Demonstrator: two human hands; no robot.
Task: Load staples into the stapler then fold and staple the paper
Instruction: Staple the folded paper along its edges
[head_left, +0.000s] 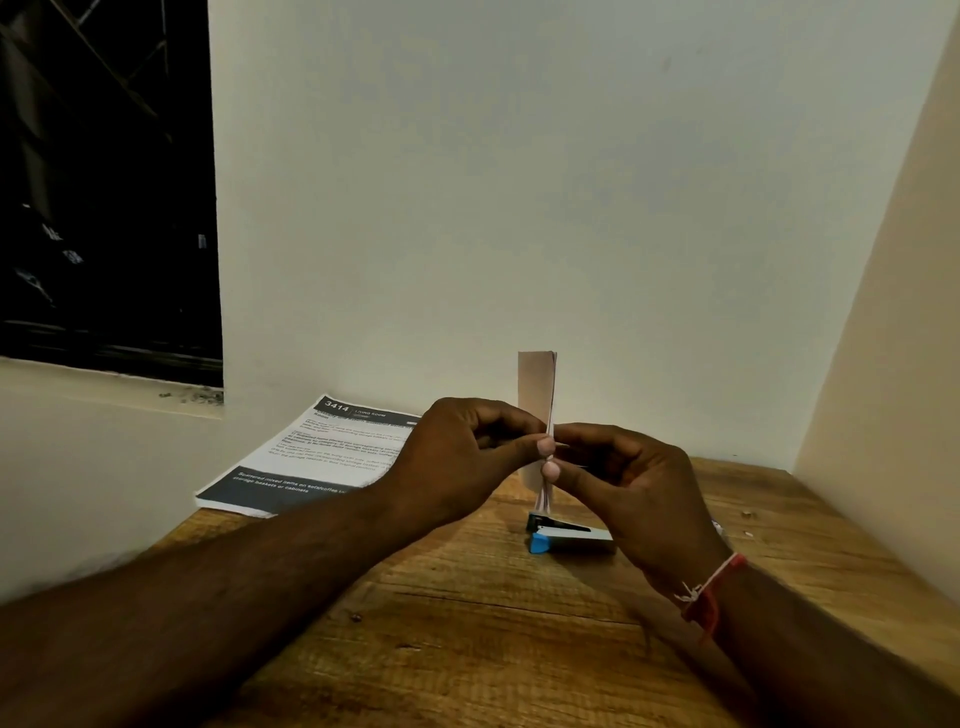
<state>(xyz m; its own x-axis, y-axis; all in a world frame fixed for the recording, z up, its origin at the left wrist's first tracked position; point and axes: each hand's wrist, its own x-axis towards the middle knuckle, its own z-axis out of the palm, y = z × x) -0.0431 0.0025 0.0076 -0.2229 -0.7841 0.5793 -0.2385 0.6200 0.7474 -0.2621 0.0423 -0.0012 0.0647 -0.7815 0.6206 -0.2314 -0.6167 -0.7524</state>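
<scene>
Both hands are up above the stapler (569, 538), pinching 1 folded paper strip (537, 384) that stands upright between them. Left hand (457, 457) and right hand (631, 486) each have thumb and fingers clamped on its middle. 1 stapler lies on the wooden table (493, 623), and 1 printed stack (317, 457) sits left of it.

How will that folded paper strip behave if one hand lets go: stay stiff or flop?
The folded paper strip stands upright above the left hand and right hand, so the stacked layers probably keep it fairly stiff. Its lower edges fan apart, so it may spring open if released. It looks light and would likely tip.
</scene>
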